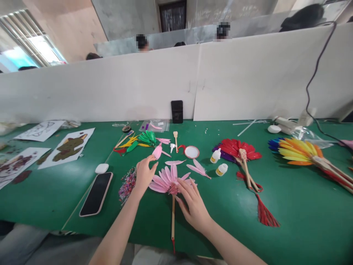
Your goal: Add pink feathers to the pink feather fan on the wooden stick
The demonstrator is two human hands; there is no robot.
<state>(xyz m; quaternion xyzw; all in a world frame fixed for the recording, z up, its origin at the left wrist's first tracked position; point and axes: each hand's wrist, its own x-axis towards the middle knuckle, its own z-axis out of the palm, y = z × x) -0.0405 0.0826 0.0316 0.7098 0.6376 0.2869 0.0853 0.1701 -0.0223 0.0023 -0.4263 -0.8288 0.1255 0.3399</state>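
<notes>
A half-made pink feather fan [167, 179] on a thin wooden stick [173, 219] lies on the green table [303, 213] in front of me. My left hand [143, 173] pinches a single pink feather [157, 151] just above the fan's left side. My right hand [193, 204] rests with its fingers spread flat on the fan's hub, where the feathers meet the stick. Loose pink feathers [198, 168] lie just beyond the fan.
A phone [96, 193] and a white case [102, 168] lie at left, beside a pile of sequins [127, 184]. Two small glue bottles [216, 155], a red fan [239, 149] with a tassel, and a rainbow fan [299, 151] lie at right. Green and yellow feathers [143, 139] sit behind. White partition [248, 77] at back.
</notes>
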